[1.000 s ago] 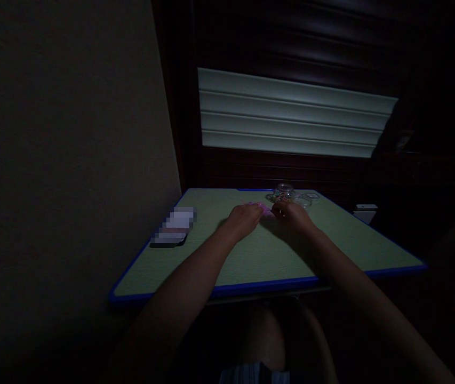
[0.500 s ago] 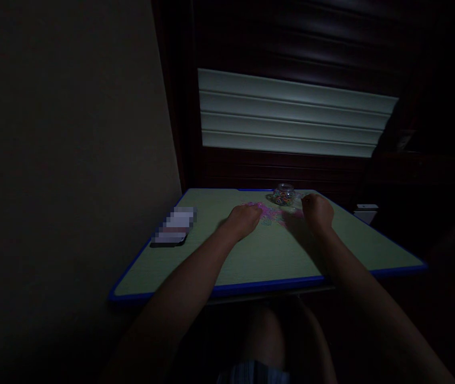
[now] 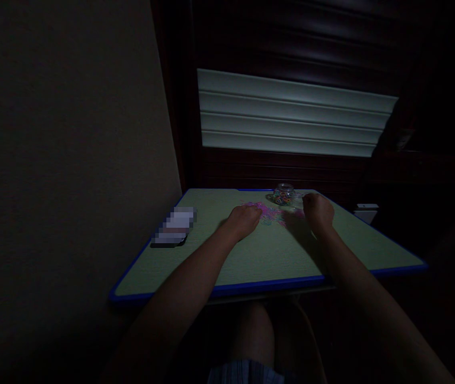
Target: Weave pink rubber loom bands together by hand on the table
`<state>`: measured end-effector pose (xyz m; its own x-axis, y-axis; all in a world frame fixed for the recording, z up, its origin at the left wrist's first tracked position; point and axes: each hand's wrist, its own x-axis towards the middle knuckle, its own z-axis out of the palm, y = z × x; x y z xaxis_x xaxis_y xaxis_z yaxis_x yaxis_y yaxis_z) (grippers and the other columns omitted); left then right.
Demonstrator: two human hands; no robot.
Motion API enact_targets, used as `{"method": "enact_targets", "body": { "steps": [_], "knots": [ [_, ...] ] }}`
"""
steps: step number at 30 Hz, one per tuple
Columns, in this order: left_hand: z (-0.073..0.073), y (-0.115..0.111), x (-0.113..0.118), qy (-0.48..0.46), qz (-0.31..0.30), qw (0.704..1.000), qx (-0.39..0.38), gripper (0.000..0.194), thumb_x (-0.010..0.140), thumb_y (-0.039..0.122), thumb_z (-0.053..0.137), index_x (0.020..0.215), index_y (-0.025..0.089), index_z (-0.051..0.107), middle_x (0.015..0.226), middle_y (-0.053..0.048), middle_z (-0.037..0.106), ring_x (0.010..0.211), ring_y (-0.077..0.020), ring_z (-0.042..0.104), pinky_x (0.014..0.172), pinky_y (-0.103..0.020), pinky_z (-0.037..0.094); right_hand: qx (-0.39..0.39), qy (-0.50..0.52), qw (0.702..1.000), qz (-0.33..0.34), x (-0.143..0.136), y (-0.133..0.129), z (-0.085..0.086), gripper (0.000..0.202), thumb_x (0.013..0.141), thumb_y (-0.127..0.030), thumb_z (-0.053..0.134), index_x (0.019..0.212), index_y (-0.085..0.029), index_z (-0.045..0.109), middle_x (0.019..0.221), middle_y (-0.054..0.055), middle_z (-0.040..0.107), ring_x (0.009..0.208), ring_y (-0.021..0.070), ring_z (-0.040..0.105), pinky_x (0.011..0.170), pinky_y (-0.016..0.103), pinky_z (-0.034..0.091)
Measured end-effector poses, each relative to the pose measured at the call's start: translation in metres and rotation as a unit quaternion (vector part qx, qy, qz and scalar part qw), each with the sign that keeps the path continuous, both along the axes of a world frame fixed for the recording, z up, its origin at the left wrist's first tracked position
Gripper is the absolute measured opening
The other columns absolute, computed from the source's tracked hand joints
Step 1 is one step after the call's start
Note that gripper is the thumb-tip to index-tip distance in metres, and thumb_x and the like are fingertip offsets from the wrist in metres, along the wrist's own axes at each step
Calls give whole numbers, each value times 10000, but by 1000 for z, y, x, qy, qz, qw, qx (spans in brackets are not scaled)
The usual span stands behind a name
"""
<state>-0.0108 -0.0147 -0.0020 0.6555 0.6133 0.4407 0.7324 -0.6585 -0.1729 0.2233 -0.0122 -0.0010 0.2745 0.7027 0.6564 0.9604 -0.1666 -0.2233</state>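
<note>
The loops [image 3: 266,211] are mostly pink, the blue-edged tabletop [image 3: 267,253] green.

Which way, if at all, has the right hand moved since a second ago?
Yes: the right hand has moved rightward. Its fingertips were in front of the glass jar; now they are to its right.

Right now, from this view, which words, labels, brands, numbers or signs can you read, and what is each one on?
None can be read.
Flat, dark-edged rectangular object with a pale top: pixelated, illegible.
Round, transparent jar of multicoloured rings: no lettering discernible.
White boxy object beyond the pale-green, blue-edged table: too small and dark to tell.
</note>
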Motion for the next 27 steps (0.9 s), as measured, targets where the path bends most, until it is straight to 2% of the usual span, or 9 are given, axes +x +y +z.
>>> {"method": "enact_targets", "body": {
  "steps": [4,7,9,12,16,27],
  "knots": [
    [0,0,1,3,5,1000,4,233,862,193,364,885,138,590,903,-103,631,843,-209,585,721,-305,433,8,3,991,132,-10,2,3,281,825,-269,423,908,-160,668,889,106,662,787,188,593,658,255,385],
    [2,-2,2,10,8,1000,11,229,859,177,366,910,145,588,910,-94,633,861,-204,585,733,-304,435,-8,7,966,260,-22,6,2,248,813,-241,447,881,-150,668,864,84,669,726,158,589,648,234,392],
    [4,-4,3,13,16,1000,11,228,859,176,369,921,152,588,911,-87,636,874,-196,585,745,-297,434,-32,6,945,325,-30,8,-1,224,797,-216,469,885,-150,664,848,75,669,681,145,582,608,224,392],
    [5,-5,3,16,25,1000,6,227,861,192,377,922,155,592,909,-84,640,889,-189,584,760,-287,431,-100,-10,917,385,-38,10,-7,207,766,-177,500,884,-149,668,800,67,672,656,138,576,586,215,393],
    [6,-5,4,19,38,999,-3,239,863,204,372,919,153,599,902,-84,645,868,-186,592,747,-283,432,-152,-23,897,414,-43,9,-11,192,735,-175,526,847,-146,680,784,54,672,647,131,573,577,203,389],
    [6,-6,3,27,38,999,-11,239,862,196,365,931,142,588,923,-96,641,866,-190,591,740,-288,433,-157,-61,893,418,-45,10,-17,187,747,-262,553,824,-169,695,806,64,666,678,148,579,600,215,393]
  ]
}}
